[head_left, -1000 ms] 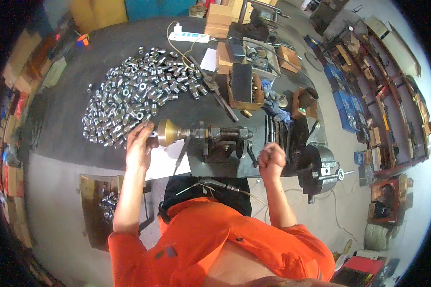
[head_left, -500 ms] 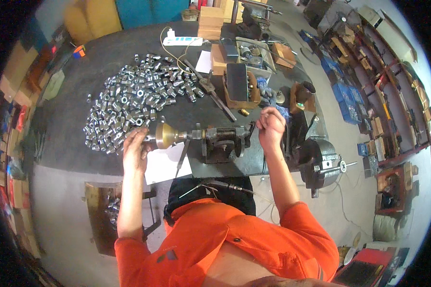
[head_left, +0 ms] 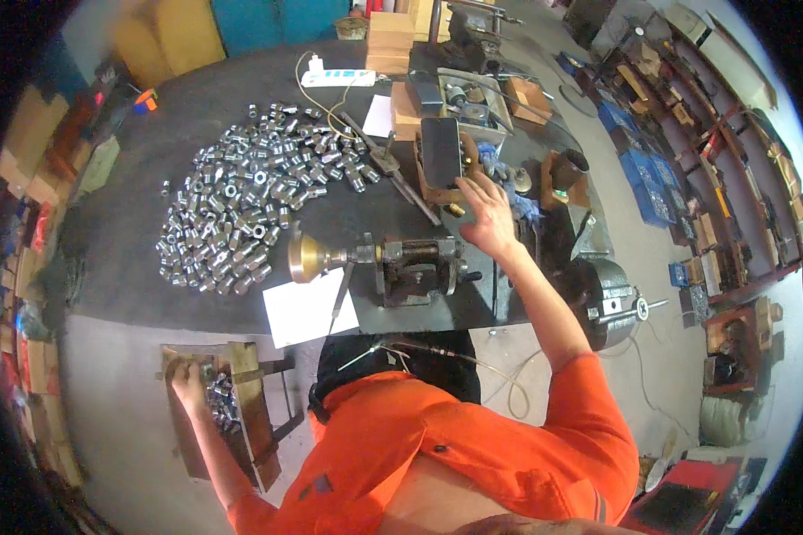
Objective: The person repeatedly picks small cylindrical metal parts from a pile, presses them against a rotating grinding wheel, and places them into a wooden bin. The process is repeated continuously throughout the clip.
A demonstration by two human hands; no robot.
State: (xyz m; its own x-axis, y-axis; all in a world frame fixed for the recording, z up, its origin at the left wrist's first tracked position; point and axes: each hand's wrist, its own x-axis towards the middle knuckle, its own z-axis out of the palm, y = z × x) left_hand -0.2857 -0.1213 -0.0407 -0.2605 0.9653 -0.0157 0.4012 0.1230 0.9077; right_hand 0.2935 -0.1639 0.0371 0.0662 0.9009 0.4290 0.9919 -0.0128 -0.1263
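Note:
Low at the left, my left hand (head_left: 187,383) is over a wooden box (head_left: 261,453) of shiny metal fittings (head_left: 223,401); its fingers are too small and blurred to read. My right hand (head_left: 489,218) has its fingers stretched out, close to the lower end of a dark phone (head_left: 442,153) and a small brass piece (head_left: 454,210). Whether it touches either I cannot tell. Between my hands, a hand-cranked bench device (head_left: 417,264) stands at the table's front edge. A brass cup (head_left: 307,259) is on its left end and a crank handle (head_left: 470,276) on its right.
A large heap of metal fittings (head_left: 232,201) covers the table's left part. White paper (head_left: 303,312) lies under the brass cup. A long dark bar tool (head_left: 393,169) lies behind the device. At right are a bench vise (head_left: 598,303) and blue gloves (head_left: 495,169); a power strip (head_left: 339,78) lies farther back.
My left hand has left the brass cup and moved down to the wooden box. My right hand has moved from near the crank toward the phone, and its fingers have opened out.

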